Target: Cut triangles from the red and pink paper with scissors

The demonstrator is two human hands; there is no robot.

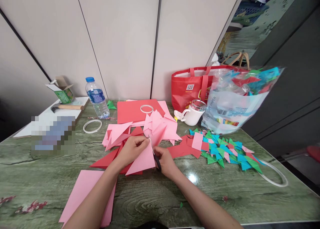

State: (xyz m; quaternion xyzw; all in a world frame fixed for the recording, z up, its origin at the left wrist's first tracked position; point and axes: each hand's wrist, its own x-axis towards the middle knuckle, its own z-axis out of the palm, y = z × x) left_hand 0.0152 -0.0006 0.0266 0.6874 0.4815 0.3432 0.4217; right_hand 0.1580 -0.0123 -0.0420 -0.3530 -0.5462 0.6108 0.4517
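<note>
My left hand [133,149] pinches a folded sheet of pink paper [143,162] above the table. In my right hand [165,160] is a pair of scissors with dark handles [157,162], its blades at the edge of that sheet. Around both hands lie cut pink paper pieces [160,124] and red paper pieces [106,162], loosely heaped. By my left forearm rests a stack of pink paper [82,192], partly covered by the arm. Part of the blades is hidden behind the paper and fingers.
A water bottle [96,99], a tape roll [92,126] and a hammer [67,107] are at left. A white mug [193,114], red bag [183,89] and plastic bag of paper pieces [225,109] stand at right, behind small folded coloured papers [220,149].
</note>
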